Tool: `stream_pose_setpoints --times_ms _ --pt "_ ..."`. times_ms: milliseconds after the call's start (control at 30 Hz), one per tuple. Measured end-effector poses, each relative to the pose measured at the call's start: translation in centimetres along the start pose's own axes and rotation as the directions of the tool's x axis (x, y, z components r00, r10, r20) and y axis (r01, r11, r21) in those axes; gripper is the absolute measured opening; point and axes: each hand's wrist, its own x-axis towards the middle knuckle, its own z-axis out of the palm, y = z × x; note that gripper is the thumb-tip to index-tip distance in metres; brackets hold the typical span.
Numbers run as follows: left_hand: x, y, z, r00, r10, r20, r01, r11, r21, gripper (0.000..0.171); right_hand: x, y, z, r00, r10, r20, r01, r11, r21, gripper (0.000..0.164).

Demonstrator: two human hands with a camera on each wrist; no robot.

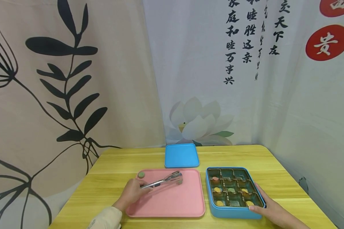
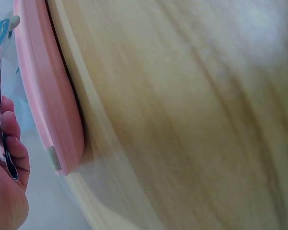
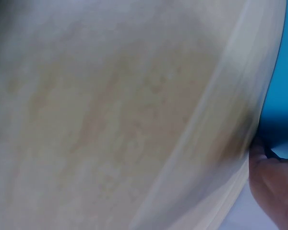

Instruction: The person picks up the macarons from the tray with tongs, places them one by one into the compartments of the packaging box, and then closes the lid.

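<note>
- One narrow strip of yellow wood-grain table (image 1: 232, 156) separates the pink rectangular tray (image 1: 169, 202) from the blue nine-compartment box (image 1: 235, 212).
- We find silver metal tongs (image 1: 160, 182) aslant over the tray, grasped by the left hand (image 1: 134, 190); the right hand (image 1: 270, 210) grips the box's near corner.
- We cannot tell whether the tongs pinch the round green piece (image 1: 179, 182).

Wood-grain table (image 1: 232, 156) — pink tray (image 1: 177, 203), blue lid (image 1: 182, 156), divided blue box (image 1: 236, 213)

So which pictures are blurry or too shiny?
Head view: tray, tongs and box look fairly clear; left wrist view: pale glare on the table, top right; right wrist view: table looks blurry, with a dark shadow by the right hand.
</note>
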Motion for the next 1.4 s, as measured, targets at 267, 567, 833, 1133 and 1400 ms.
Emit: stream_pose_setpoints --times_ms 267,567,833,1133,1400 --pt "0.2 0.3 -0.2 1.0 0.026 0.002 -0.026 1.0 0.014 0.015 -0.3 -0.1 0.0 1.0 0.005 -0.004 -0.005 1.0 0.008 0.098" --pt "0.9 1.3 -0.2 0.999 0.028 0.027 -0.028 1.0 0.01 0.014 -0.2 0.0 0.1 1.0 0.011 -0.016 -0.011 1.0 -0.009 0.099" --pt "2.0 2.8 0.3 0.998 0.059 0.025 -0.058 0.998 -0.01 0.012 -0.2 0.0 0.1 1.0 0.012 -0.014 -0.013 1.0 -0.007 0.099" --pt "2.8 4.5 1.1 0.996 0.084 -0.001 -0.084 0.996 0.024 0.014 -0.3 -0.3 0.2 1.0 0.001 -0.01 -0.001 1.0 0.001 0.098" --pt "3.6 6.6 1.8 0.997 0.059 0.043 -0.054 0.991 -0.12 0.023 -0.3 -0.2 0.2 1.0 -0.004 -0.01 0.004 1.0 0.006 0.098"
